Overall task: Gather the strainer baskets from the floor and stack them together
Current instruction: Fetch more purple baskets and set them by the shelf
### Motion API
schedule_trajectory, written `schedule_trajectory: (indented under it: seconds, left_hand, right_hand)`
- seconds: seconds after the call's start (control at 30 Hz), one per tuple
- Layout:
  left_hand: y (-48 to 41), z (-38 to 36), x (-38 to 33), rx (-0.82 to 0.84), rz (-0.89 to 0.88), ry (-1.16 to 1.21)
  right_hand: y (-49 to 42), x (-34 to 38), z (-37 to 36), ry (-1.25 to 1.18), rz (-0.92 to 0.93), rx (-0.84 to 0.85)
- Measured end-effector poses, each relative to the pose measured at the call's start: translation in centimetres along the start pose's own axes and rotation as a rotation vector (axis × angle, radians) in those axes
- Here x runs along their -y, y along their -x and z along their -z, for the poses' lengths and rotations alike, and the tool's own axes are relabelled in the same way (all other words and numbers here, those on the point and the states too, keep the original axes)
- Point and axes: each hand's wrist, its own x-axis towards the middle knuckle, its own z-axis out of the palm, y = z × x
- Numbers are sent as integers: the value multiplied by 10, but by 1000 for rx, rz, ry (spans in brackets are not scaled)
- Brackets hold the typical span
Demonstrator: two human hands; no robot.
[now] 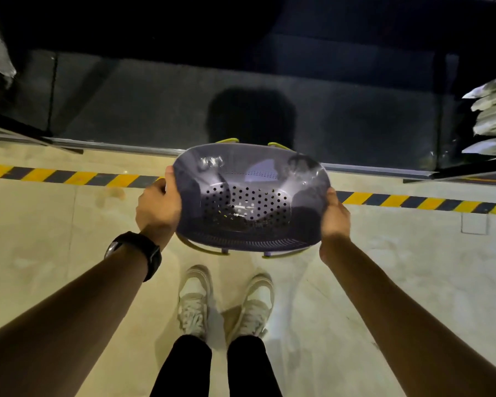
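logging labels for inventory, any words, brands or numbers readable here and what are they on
No text here can be read.
Strainer basket, held by the left hand and the right hand: a pale patch near its far rim, too blurred to tell if it is print or glare.
Watch: face dark, nothing legible.
Striped floor tape: stripes only, no lettering.
Wrapped packs on the right: no print visible.

Both arms reach forward and down, nearly straight. The left hand (158,204) keeps a closed grip, thumb on top and a black watch (138,250) on its wrist; the right hand (335,216) mirrors it with its own curled grip. Two legs in dark trousers stand below, feet in pale sneakers (226,299).
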Motion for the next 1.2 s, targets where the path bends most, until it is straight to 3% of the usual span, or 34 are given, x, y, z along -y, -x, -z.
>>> schedule_trajectory:
  seconds: [0.57, 0.77, 0.83, 0.9, 1.0, 1.1, 1.2]
  left_hand:
    - [-33, -35, 28, 25, 104, 89]
    - [-41, -26, 24, 206, 240, 187]
    - [-40, -20, 18, 275, 296, 160]
    - [-38, -10, 12, 352, 307, 137]
    - [-37, 11, 8, 295, 137, -4]
    - [-31, 49, 4, 171, -286, -394]
    - [-14, 90, -6, 115, -656, -692]
  right_hand:
    - [-38, -26, -25, 140, 138, -34]
    - [-39, -26, -23, 185, 169, -22]
    - [-30, -19, -21, 216, 104, 19]
    - [-22, -9, -20, 360, 78, 27]
    - [-3, 11, -17, 725, 391, -87]
    - [41, 36, -28, 1081, 819, -75]
    - [89, 59, -54, 1186, 1032, 37]
